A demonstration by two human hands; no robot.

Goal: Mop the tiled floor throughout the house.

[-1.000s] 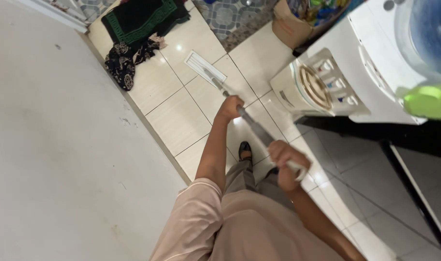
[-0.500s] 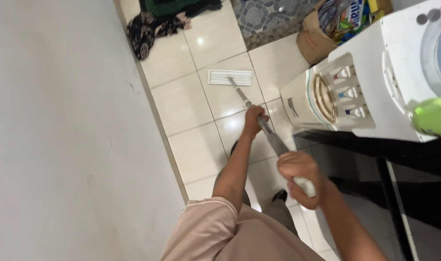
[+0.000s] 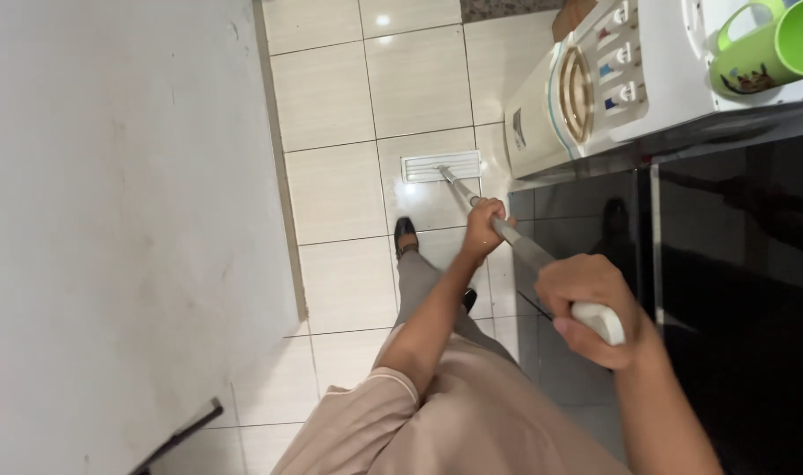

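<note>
I hold a flat mop with both hands. My left hand (image 3: 485, 230) grips the metal mop pole (image 3: 525, 251) about halfway down. My right hand (image 3: 588, 308) is closed around the white grip at the pole's top end. The white rectangular mop head (image 3: 440, 166) lies flat on the cream floor tiles, close to the base of a white water dispenser (image 3: 586, 88). My foot in a dark shoe (image 3: 405, 236) stands just behind the mop head.
A pale wall (image 3: 120, 220) runs along the left. A green plastic mug (image 3: 771, 48) sits on top of the dispenser. A glossy black cabinet front (image 3: 736, 290) fills the right. A dark strip (image 3: 177, 435) shows at the bottom left.
The mop head has been drawn back toward me and now lies beside the dispenser's base. The view has shifted, so the dark cloths and cardboard box at the far end are out of sight.
</note>
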